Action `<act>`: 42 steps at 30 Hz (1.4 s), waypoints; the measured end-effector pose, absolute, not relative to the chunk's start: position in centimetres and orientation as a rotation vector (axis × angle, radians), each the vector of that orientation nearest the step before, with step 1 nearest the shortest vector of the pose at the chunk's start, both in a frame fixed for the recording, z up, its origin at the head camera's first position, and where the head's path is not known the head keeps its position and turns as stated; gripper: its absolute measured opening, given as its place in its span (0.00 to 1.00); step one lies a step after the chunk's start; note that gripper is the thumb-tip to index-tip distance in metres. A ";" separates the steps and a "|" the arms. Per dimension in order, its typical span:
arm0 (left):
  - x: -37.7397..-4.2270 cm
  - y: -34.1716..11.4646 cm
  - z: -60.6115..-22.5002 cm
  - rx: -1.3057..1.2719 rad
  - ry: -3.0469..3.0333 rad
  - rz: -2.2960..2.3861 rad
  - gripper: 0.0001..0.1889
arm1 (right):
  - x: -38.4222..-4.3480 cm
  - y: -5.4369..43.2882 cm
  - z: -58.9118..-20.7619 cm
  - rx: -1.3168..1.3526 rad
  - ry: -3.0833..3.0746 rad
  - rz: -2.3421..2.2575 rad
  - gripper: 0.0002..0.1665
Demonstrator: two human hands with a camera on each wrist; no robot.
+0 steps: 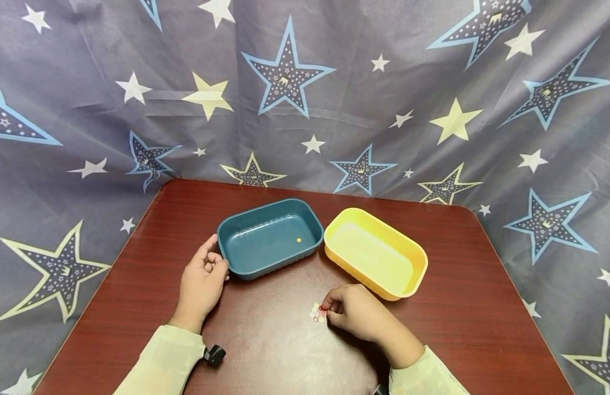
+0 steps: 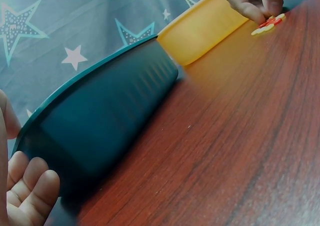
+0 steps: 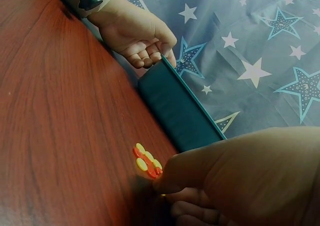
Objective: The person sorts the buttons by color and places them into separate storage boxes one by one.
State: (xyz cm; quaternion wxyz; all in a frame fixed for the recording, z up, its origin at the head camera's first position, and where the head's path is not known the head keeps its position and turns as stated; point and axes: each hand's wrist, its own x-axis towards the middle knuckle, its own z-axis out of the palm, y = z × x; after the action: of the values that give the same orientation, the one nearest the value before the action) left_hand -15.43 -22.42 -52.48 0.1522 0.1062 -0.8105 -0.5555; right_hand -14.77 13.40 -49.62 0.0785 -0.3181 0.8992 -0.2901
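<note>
At its left end, the teal bin [image 1: 270,266] is held near the corner by my left hand [image 1: 201,282]; a thumb and finger meet the rim while the other fingers curl beside the outer wall. One small yellow button [image 1: 299,240] lies on the bin's floor. My right hand [image 1: 356,312] is down at the table, thumb and forefinger pinching a red button [image 3: 158,171] at the edge of a small pile of red and yellow buttons [image 1: 316,313]. Part of that pile hides behind the fingers in the right wrist view.
A yellow bin [image 1: 354,269] stands angled against the teal bin's right end, just beyond my right hand. Both bins rest on a reddish-brown wooden table [image 1: 265,340]. Behind the table hangs a grey curtain [image 1: 354,33] printed with stars.
</note>
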 end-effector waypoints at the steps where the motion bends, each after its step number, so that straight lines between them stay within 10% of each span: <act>1: -15.4 -22.4 -52.5 0.305 -2.325 -1.594 0.31 | -14.8 13.4 -49.6 -0.948 2.693 -0.871 0.08; 42: -15.4 -22.4 -52.4 0.309 -2.335 -1.600 0.32 | -14.7 13.4 -48.9 -0.972 2.804 -0.739 0.06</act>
State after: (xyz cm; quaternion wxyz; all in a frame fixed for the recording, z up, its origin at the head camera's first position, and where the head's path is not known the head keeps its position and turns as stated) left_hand -15.40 -22.44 -52.43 0.1465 0.1074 -0.8112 -0.5559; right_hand -14.68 13.42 -48.92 0.0416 -0.3177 0.9160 -0.2413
